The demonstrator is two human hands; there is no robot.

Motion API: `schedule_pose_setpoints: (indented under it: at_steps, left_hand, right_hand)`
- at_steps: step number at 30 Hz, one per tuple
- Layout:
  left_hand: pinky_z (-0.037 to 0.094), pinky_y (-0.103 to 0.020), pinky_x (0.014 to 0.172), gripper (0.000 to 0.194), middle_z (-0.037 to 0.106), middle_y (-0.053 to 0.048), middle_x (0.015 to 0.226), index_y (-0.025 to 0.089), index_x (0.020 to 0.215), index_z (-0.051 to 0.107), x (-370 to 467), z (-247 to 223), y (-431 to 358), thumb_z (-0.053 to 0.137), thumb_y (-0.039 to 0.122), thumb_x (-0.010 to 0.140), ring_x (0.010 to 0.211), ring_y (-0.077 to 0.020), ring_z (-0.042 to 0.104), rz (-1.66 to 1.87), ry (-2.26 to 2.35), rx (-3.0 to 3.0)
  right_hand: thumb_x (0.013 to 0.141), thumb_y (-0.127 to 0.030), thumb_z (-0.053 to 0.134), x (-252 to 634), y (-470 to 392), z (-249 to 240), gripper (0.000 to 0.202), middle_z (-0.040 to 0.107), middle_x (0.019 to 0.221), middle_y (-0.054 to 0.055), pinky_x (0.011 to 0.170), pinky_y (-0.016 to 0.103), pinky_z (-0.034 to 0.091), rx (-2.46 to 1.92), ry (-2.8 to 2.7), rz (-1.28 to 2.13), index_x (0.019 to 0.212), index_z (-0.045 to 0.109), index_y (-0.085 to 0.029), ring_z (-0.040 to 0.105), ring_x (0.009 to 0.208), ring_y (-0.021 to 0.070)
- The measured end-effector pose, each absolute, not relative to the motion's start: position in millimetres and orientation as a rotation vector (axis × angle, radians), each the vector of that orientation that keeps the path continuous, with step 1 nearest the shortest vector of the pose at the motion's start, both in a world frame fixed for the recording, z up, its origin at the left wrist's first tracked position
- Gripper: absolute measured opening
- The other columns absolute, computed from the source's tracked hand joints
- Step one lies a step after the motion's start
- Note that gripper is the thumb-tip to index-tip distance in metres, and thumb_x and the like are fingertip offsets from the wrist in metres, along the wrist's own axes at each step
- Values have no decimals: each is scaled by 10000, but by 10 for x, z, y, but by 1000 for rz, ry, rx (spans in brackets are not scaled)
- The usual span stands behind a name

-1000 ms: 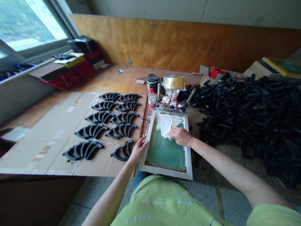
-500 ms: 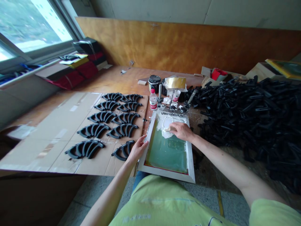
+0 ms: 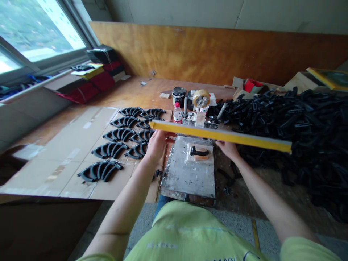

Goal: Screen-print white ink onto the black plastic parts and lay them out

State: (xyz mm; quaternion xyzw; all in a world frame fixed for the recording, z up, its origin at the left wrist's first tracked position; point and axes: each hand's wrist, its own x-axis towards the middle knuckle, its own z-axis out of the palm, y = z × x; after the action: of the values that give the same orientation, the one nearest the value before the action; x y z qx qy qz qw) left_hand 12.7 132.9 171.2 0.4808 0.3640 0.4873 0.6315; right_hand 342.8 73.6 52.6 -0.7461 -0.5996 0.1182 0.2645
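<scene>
The screen frame is tilted up, its yellow-taped edge toward me, above a grey metal plate. A black curved part lies in a small holder on the plate. My left hand is at the frame's left side, its fingers partly behind the edge; what they grip is hidden. Under the frame's edge, my right hand has its fingers bent, with the tips near the plate's upper right; whether they hold anything is unclear.
Rows of black curved parts lie on cardboard at left. A large heap of black parts fills the right. A bottle, a dark tub and a tape roll stand behind the plate.
The frame has swung up off the plate, uncovering the black part. My left hand moved forward along with it; my right hand left the white paste and moved right.
</scene>
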Motion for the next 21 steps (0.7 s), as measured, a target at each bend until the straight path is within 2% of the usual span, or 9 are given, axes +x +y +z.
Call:
schedule_pose_setpoints:
  at_steps: [2, 4, 8, 10, 13, 16, 19, 21]
  left_hand:
    - [464, -195, 576, 472, 658, -49, 873, 161, 999, 603, 218, 1707, 1354, 449, 586, 861, 754, -138, 626, 1135, 842, 1029]
    - [463, -189, 557, 494, 666, -56, 875, 162, 1056, 583, 287, 1562, 1233, 454, 596, 860, 727, -127, 626, 1148, 881, 938]
    - [494, -237, 507, 603, 695, -133, 1001, 144, 1160, 546, 390, 1021, 663, 549, 628, 800, 760, -191, 670, 654, 955, 756]
    - [524, -266, 537, 581, 692, -145, 1044, 144, 1113, 563, 386, 778, 391, 553, 632, 796, 824, -219, 684, 522, 954, 654]
    - [510, -245, 532, 480, 711, -108, 909, 150, 972, 577, 147, 528, 203, 565, 598, 802, 745, -191, 688, 622, 1037, 601]
    - [478, -222, 493, 448, 719, -79, 801, 159, 916, 563, -459, 305, 213, 521, 595, 821, 632, -164, 674, 787, 1329, 666]
    - [481, -243, 481, 431, 704, -80, 702, 153, 825, 577, -1188, 45, 201, 445, 562, 849, 577, -173, 662, 801, 1745, 634]
    - [500, -275, 491, 409, 684, -86, 639, 157, 770, 572, -1532, -106, 154, 476, 551, 821, 565, -196, 657, 724, 1938, 604]
  right_hand:
    - [777, -276, 672, 3204, 626, 345, 262, 688, 963, 40, 815, 319, 472, -1866, -1843, 405, 1031, 665, -214, 616, 878, 191]
    - [793, -219, 667, 2974, 566, 266, 249, 666, 1019, 48, 890, 341, 452, -1756, -1993, 416, 1042, 663, -219, 595, 966, 194]
    - [868, -242, 606, 2466, 397, 417, 117, 640, 943, 71, 884, 349, 451, -1739, -1949, 245, 945, 676, -190, 573, 960, 209]
    - [892, -274, 581, 2189, 250, 550, 149, 640, 927, 70, 868, 332, 454, -1581, -2073, 227, 978, 683, -206, 575, 951, 204]
    - [923, -327, 537, 2013, 36, 646, 220, 675, 936, 50, 828, 290, 465, -1397, -2227, 358, 1084, 672, -261, 615, 903, 177]
    - [962, -372, 438, 2352, -116, 512, 292, 708, 805, 36, 690, 259, 487, -1864, -1885, 491, 1111, 658, -252, 661, 714, 161]
    - [965, -448, 344, 2930, -245, 186, 394, 664, 597, 23, 513, 252, 462, -2390, -1489, 775, 1014, 658, -215, 597, 441, 150]
    - [944, -520, 328, 3217, -325, -35, 464, 668, 605, 55, 446, 260, 448, -2527, -1292, 1009, 923, 645, -180, 568, 376, 150]
